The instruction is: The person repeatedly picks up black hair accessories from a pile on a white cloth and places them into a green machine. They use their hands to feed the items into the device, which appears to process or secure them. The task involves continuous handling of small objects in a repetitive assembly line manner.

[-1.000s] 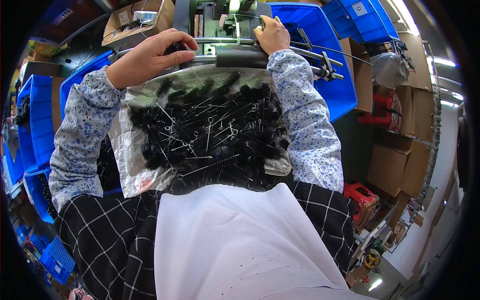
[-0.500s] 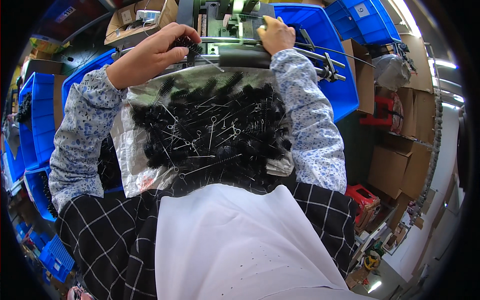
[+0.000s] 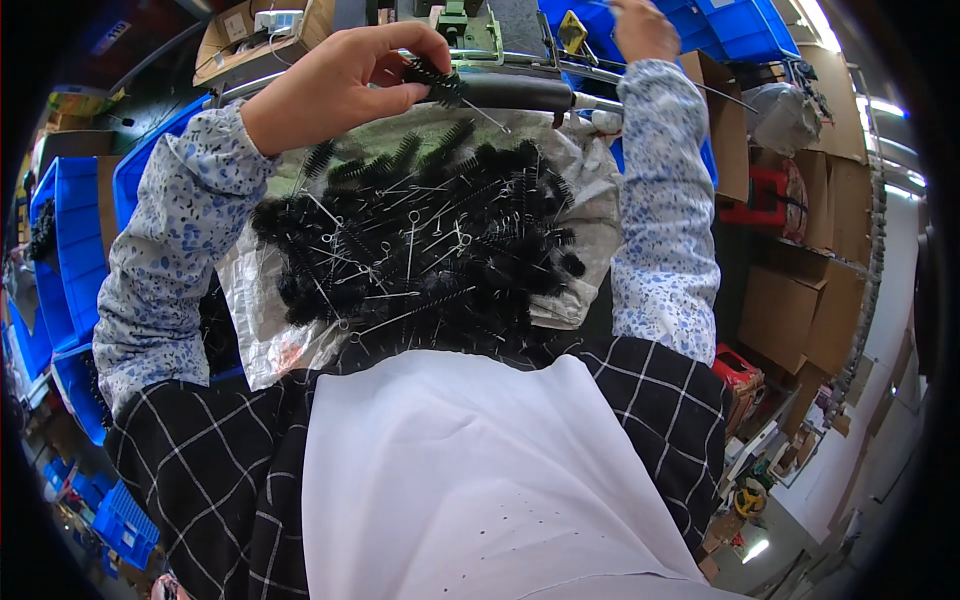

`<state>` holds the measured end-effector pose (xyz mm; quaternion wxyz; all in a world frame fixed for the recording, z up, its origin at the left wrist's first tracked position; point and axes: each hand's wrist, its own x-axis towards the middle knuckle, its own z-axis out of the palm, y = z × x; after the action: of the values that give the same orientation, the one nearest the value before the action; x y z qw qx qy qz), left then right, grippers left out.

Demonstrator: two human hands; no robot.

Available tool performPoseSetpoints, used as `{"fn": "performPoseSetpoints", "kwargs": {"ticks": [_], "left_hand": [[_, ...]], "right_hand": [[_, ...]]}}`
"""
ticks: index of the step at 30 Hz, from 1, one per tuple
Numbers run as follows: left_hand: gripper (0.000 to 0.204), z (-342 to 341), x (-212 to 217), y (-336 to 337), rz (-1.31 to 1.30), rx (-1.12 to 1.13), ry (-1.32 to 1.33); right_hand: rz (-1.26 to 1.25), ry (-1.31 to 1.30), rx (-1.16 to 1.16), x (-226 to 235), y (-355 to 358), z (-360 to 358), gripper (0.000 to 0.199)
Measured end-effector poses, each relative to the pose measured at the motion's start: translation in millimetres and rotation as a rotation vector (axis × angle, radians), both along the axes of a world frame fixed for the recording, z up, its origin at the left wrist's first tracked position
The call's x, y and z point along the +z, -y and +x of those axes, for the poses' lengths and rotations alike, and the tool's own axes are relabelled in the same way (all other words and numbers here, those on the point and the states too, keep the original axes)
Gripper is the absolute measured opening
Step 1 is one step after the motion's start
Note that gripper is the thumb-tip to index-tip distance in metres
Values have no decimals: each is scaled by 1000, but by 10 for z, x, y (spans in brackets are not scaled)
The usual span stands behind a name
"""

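Observation:
Between the thumb and fingers of my left hand [image 3: 345,85] is a black bristle brush [image 3: 436,82], its bare wire stem with a small end loop pointing down to the right. My right hand [image 3: 645,32] is at the top edge, over the blue bin beyond the machine. Its fingers are curled, and a thin pale piece shows at the tips, too cut off to name. On my lap, a pile of black wire brushes [image 3: 420,235] with looped ends lies on a whitish plastic sheet [image 3: 245,320].
The green metal machine [image 3: 455,25] stands ahead, with a dark roller [image 3: 515,92] and rails across its front. A blue bin [image 3: 590,30] is behind on the right, near cardboard boxes [image 3: 790,310]. More blue bins [image 3: 75,250] stand at left; an open carton [image 3: 240,40] sits far left.
My right hand has left the machine and moved right, over the blue bin. My left hand has come slightly right and nearer, still holding the brush.

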<state>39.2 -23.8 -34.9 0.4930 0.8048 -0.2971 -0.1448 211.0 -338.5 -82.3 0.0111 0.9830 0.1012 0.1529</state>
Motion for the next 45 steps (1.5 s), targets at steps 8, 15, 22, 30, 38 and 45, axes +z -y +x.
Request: {"fn": "performPoseSetpoints", "kwargs": {"ticks": [8, 15, 22, 30, 38, 45], "left_hand": [[32, 183, -233, 413, -73, 189, 316], [50, 90, -253, 543, 155, 160, 404], [34, 6, -351, 982, 256, -536, 55], [27, -75, -196, 704, 147, -470, -119], [23, -147, 3, 569, 67, -322, -194], [25, -191, -57, 398, -107, -157, -363]], "right_hand": [[899, -944, 646, 374, -656, -1243, 36], [294, -38, 276, -158, -607, -649, 29], [28, 78, 213, -492, -694, -326, 25], [66, 41, 232, -526, -741, -310, 25], [10, 2, 238, -640, -711, -91, 32], [168, -6, 160, -648, -531, -292, 40]]}}
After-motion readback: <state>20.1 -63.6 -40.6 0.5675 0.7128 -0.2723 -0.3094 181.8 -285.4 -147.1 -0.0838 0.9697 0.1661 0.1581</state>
